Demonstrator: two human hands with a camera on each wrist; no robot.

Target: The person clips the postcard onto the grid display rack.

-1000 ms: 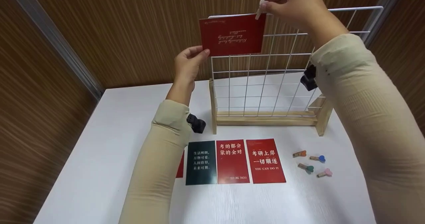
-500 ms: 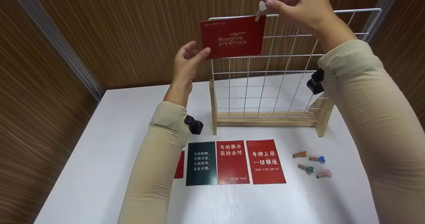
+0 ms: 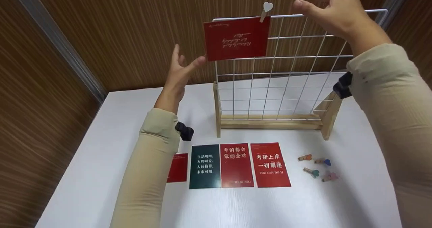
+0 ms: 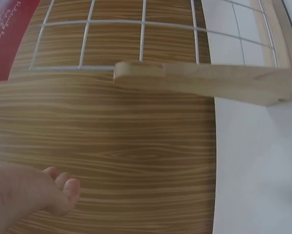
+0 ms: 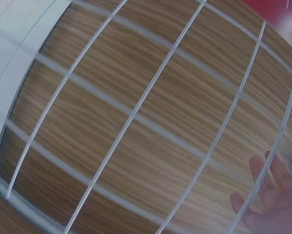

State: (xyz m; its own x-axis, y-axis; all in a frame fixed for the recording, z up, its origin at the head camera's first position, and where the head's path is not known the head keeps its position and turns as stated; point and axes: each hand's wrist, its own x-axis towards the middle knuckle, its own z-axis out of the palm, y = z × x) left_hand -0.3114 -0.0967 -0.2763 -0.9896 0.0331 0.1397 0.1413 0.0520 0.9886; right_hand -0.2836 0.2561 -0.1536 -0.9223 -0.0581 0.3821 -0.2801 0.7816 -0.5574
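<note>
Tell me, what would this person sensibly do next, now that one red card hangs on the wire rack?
Probably lower the right hand to the small pegs on the table. Both hands are open and off the hung red card, which a white heart peg holds to the wire rack, while four cards lie unhung.

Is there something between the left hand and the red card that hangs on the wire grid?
Nothing visible. The left hand is open just left of the red card, with only bare air between its fingertips and the card's lower left corner. The heart clip holds the card to the wire grid.
</note>
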